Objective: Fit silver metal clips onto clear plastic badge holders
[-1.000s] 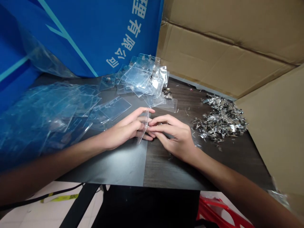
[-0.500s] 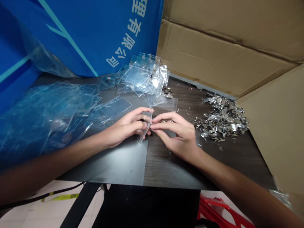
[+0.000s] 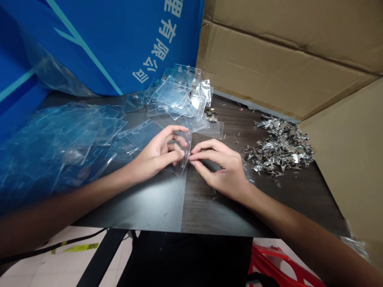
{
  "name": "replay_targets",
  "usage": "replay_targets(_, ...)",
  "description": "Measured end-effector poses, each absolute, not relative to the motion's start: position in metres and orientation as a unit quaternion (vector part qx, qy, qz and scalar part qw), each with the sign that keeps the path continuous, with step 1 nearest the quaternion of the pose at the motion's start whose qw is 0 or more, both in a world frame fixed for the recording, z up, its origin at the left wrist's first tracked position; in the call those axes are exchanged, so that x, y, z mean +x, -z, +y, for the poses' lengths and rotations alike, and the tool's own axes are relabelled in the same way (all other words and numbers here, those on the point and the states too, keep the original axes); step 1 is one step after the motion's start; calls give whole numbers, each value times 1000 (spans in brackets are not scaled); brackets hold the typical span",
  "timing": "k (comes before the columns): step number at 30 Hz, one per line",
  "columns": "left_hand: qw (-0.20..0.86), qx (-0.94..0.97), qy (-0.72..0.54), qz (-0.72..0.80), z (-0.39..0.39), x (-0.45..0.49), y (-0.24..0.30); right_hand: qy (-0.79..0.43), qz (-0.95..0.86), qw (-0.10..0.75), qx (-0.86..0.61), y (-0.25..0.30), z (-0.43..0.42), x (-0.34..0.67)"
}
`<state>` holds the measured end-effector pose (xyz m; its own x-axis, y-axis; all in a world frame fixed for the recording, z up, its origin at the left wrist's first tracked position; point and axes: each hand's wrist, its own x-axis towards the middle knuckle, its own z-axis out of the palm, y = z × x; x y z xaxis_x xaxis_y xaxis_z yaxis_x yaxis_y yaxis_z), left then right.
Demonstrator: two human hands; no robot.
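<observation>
Over the table's middle, my left hand [image 3: 155, 155] pinches a clear plastic badge holder [image 3: 187, 144] between thumb and fingers. The holder is tilted, and small holes show along its edge facing my right hand. My right hand [image 3: 223, 163] has thumb and fingertips pressed together at that edge, on a small metal clip [image 3: 190, 154] mostly hidden by the fingers. Whether the clip is fastened to the holder I cannot tell. To the right lies a heap of metal badge clips [image 3: 283, 147] with clear straps.
Many clear badge holders [image 3: 68, 127] spread across the left side of the dark table [image 3: 149, 207]. A stack of holders [image 3: 176, 97], some with clips, lies at the back, beside a few clips [image 3: 211, 115]. Cardboard [image 3: 254, 67] and a blue printed panel [image 3: 104, 40] stand behind.
My left hand has turned the badge holder from nearly edge-on so that more of its face and holes show. My right hand stays pinched at its edge, barely moved.
</observation>
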<state>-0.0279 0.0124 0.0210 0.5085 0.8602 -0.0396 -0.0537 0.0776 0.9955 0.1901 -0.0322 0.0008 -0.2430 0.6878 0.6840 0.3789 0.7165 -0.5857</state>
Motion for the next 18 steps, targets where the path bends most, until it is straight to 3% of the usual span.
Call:
replay_targets(12, 598, 618, -349, 373, 14, -31, -16, -164, -777, 506, -338, -2, -33, 190)
replay_targets(18, 639, 579, -356, 360, 14, -30, -19, -146, -757, 523, -364, -5, -33, 189)
